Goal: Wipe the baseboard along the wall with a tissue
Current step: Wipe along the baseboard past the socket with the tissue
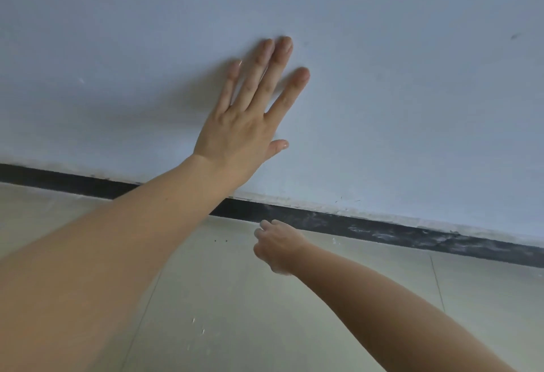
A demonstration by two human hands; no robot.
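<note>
The head view looks down at the foot of a pale blue-grey wall (412,92), where a dark baseboard (412,233) runs along its bottom edge, slanting from the left edge of the frame down to the right edge. The left hand (241,133) lies flat against the wall above the baseboard, palm to the paint, its fingers straight and spread, the thumb out to the side; its forearm crosses in front of the baseboard and hides a stretch of it. The right hand (276,245) is low, just in front of the baseboard, its fingers curled and bunched round a tissue (281,272), of which only a pale sliver shows at the hand's lower edge. The hand is blurred, and its knuckles reach the baseboard's lower edge; whether the tissue itself touches the board cannot be told. To the right of this hand the baseboard is smeared with pale grey dust and streaks, and the paint line along its top is ragged; to the left of the forearm it looks plain and dark. The floor (294,327) is of light beige tiles with thin joints (438,286). A few white flecks (203,331) lie on it near the bottom of the frame, and two small dark specks (220,240) sit close to the baseboard, between the two arms.
</note>
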